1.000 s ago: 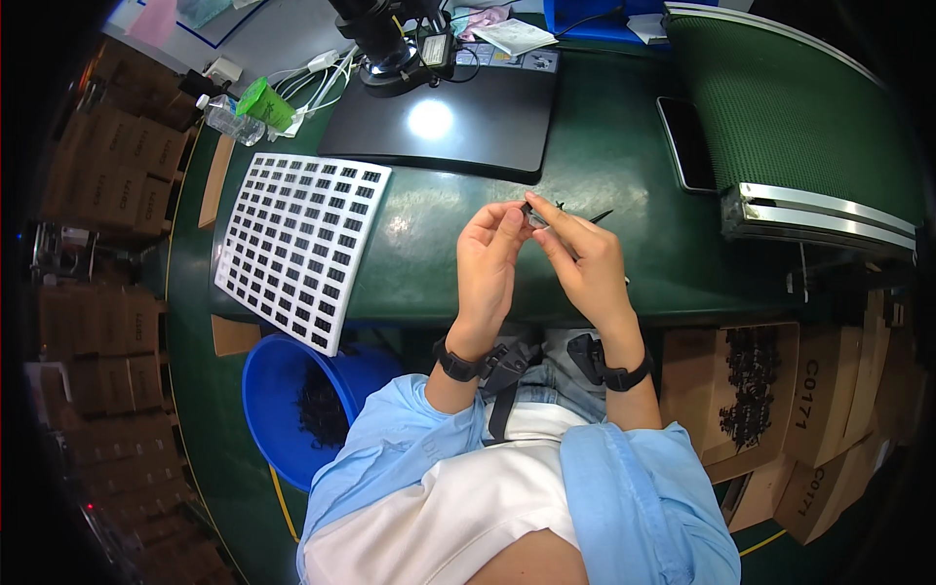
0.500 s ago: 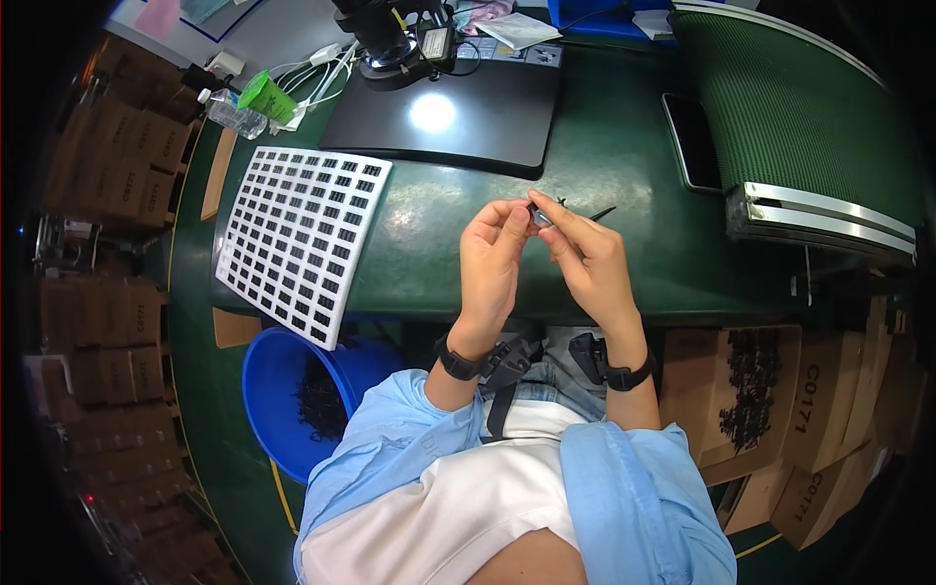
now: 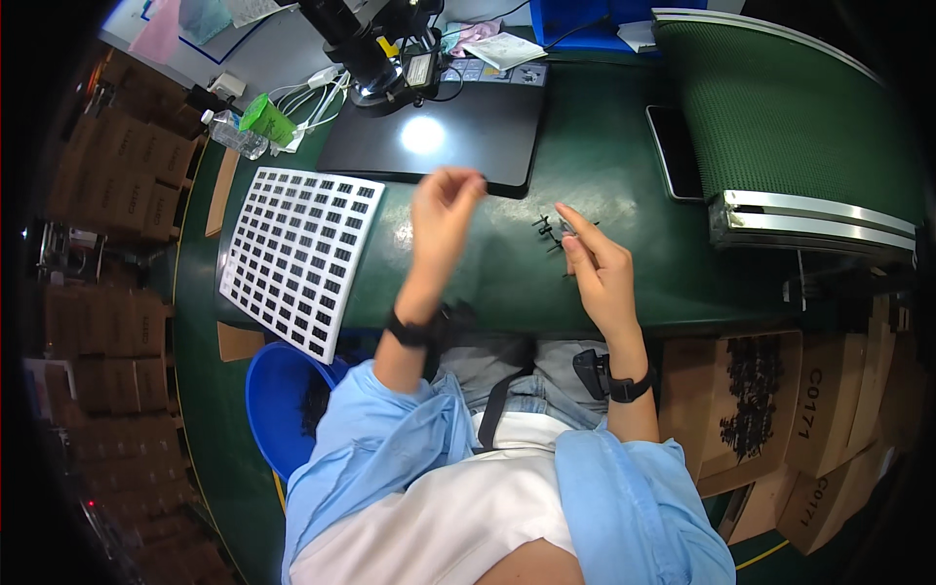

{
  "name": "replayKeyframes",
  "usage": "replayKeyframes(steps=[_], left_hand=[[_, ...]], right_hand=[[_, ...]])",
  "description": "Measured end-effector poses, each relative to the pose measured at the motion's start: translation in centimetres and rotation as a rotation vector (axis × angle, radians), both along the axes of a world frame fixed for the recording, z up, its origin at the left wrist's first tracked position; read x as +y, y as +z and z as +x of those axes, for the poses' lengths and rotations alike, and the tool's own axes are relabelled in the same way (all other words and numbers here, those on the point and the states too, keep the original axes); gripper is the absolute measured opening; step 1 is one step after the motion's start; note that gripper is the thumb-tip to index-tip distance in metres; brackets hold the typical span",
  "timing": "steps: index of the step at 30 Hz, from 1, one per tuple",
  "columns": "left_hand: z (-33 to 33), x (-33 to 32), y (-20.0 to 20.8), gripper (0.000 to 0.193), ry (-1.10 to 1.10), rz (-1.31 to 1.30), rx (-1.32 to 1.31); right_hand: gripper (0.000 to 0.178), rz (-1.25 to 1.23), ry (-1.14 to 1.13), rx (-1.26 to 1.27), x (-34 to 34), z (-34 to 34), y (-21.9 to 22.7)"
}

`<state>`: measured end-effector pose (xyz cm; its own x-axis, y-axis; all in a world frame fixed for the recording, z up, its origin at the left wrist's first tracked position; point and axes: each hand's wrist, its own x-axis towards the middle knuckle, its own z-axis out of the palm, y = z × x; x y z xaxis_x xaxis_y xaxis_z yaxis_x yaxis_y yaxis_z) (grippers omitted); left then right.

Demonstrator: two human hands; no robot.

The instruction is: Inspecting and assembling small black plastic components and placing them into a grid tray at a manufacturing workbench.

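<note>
My left hand point(image 3: 444, 210) is raised near the front edge of the dark flat board point(image 3: 487, 132), its thumb and fingers pinched together. Something tiny and dark shows at the fingertips, too small to name. My right hand point(image 3: 603, 268), over the green table to the right, grips a black branched plastic piece point(image 3: 548, 234) between thumb and forefinger. A small greyish bit also shows at that grip, its kind unclear. To the left of both hands lies a white tray point(image 3: 363, 200) with rows of small black parts in its slots.
A magnifier or microscope point(image 3: 375, 93) stands over the board. A bottle point(image 3: 234, 135) and green cup point(image 3: 267, 119) are at the back left. A phone point(image 3: 675, 151) lies beside the green conveyor belt point(image 3: 780, 117). Below are a blue bin point(image 3: 273, 414) and a carton point(image 3: 702, 409) of black pieces.
My hands, together before, are now apart. The left has moved left and away from the right, which keeps the branched piece. The view has shifted slightly.
</note>
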<state>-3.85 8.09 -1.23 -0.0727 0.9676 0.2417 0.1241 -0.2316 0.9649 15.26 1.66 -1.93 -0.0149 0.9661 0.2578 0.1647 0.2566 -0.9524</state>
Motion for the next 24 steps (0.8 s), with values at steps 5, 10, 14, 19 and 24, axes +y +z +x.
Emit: replayKeyframes(steps=[5,10,14,19,24], left_hand=[[-6.8,10.5,-2.2,0.014,0.265,0.182,0.641],[-11.8,15.7,-6.1,0.009,0.121,0.602,0.891],[-10.0,14.5,-5.8,0.016,0.146,0.556,0.79],[-9.3,14.1,-5.1,0.021,0.15,0.474,0.624],[-9.6,14.1,-5.1,0.012,0.117,0.394,0.562]], right_hand=[[0.033,-0.084,-0.07,0.06,-0.6,1.6,-0.8],[0.031,-0.09,-0.071,0.015,-1.3,1.7,-0.2],[0.032,-0.103,-0.106,-0.071,-1.3,2.2,-1.4],[0.033,-0.13,-0.11,-0.125,-1.2,2.0,-1.5],[0.033,-0.131,-0.113,-0.133,-0.9,1.9,-1.8]])
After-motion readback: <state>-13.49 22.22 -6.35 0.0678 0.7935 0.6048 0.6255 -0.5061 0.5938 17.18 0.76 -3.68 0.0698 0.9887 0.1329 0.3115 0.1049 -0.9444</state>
